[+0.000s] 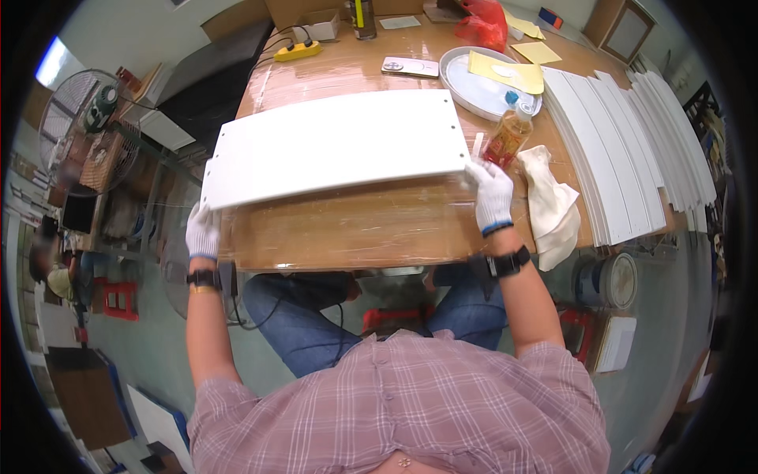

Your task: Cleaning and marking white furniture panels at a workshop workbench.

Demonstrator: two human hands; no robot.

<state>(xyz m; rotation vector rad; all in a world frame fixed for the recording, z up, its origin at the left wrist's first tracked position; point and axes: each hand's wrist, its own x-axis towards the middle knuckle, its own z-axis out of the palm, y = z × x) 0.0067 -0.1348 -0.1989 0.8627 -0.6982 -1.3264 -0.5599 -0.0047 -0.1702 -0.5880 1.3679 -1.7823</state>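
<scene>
A long white board (339,146) with small dark holes near its ends spans the space in front of me. My left hand (203,231), in a white knit glove, is closed on its near left corner. At the near right corner, my gloved right hand (493,194) grips the board by its edge. The board seems raised a little over the near part of the film-covered table (347,233); the exact gap cannot be told. Just beyond my right hand is a clear bottle (509,136) with reddish liquid. A crumpled off-white cloth (550,207) lies right of that hand, overhanging the table edge.
White panels (604,158) are stacked along the table's right side. Farther back are a round white tray (458,88) with a yellow sheet (505,71), a phone (410,67), a red plastic bag (483,25) and a yellow power strip (298,51). A fan (88,118) stands at left.
</scene>
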